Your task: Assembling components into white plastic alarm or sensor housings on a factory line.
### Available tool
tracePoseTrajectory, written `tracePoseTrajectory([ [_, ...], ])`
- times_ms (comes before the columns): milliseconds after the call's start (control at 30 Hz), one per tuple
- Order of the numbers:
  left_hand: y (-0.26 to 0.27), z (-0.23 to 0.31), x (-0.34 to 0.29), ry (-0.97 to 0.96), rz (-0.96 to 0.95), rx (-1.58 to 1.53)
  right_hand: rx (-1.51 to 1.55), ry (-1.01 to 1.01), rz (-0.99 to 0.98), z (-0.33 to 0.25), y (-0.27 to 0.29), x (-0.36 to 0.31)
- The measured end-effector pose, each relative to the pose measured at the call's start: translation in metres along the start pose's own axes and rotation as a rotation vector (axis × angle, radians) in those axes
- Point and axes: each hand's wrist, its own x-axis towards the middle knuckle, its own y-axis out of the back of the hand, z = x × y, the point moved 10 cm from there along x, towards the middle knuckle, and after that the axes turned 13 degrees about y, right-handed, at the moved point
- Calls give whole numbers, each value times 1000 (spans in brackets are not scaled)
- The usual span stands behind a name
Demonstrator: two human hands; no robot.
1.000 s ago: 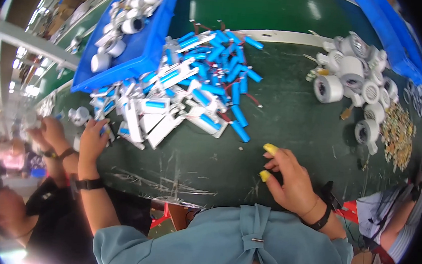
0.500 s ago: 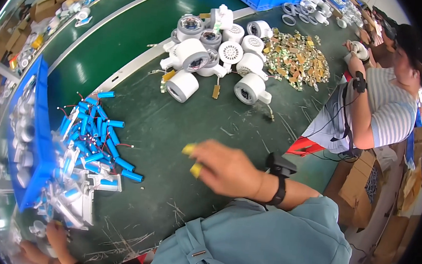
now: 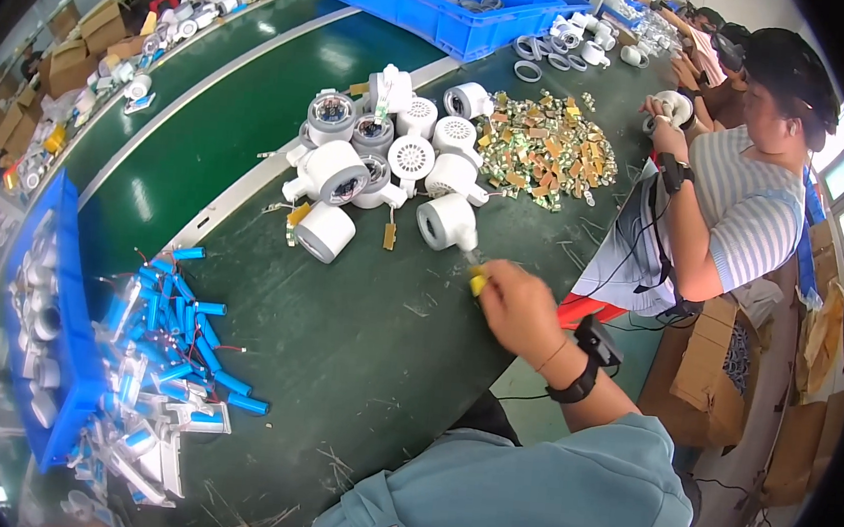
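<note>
My right hand (image 3: pixel 521 314), with yellow finger covers (image 3: pixel 478 281) on thumb and finger, is at the near side of a white round housing with a short neck (image 3: pixel 448 223). Its fingers are pinched at the small circuit board (image 3: pixel 471 256) trailing from that neck; the fingertips partly cover the board. The housing lies on its side on the dark green table. Behind it is a heap of similar white housings (image 3: pixel 335 171), some showing grilles, others grey-rimmed openings. My left hand is out of view.
Loose small circuit boards (image 3: pixel 549 154) are piled behind the housings. Blue battery cells with wires (image 3: pixel 181 318) lie at the left beside a blue bin (image 3: pixel 75 334) of white parts. A large blue crate (image 3: pixel 452 30) stands at the back. A co-worker (image 3: pixel 749 192) sits at the right.
My right hand has moved right and forward from over the table to the trailing circuit board, and its fingers have closed. The view has shifted; another person's hands at lower left have left sight.
</note>
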Motion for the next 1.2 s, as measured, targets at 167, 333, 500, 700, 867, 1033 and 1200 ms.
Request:
tracePoseTrajectory([
  [167, -26, 21, -38, 229, -393, 251, 884, -125, -374, -68, -85, -11],
  [333, -222, 152, -211, 169, -1105, 166, 1392, -367, -667, -142, -149, -35],
  [500, -295, 172, -253, -100, -1163, 170, 1584, -606, -723, -155, -158, -48],
  [700, -306, 172, -264, -34, -1152, 73, 1799, -811, -749, -165, -162, -52],
  [867, -309, 184, -265, -46, -1128, 19, 1538, -871, -704, -157, -165, -59],
  [1033, -309, 182, -267, -29, -1127, 39, 1520, -837, -615, -161, -165, -53],
  [1200, -315, 192, -269, -150, -1179, 70, 1694, -940, -523, -164, -178, -44],
])
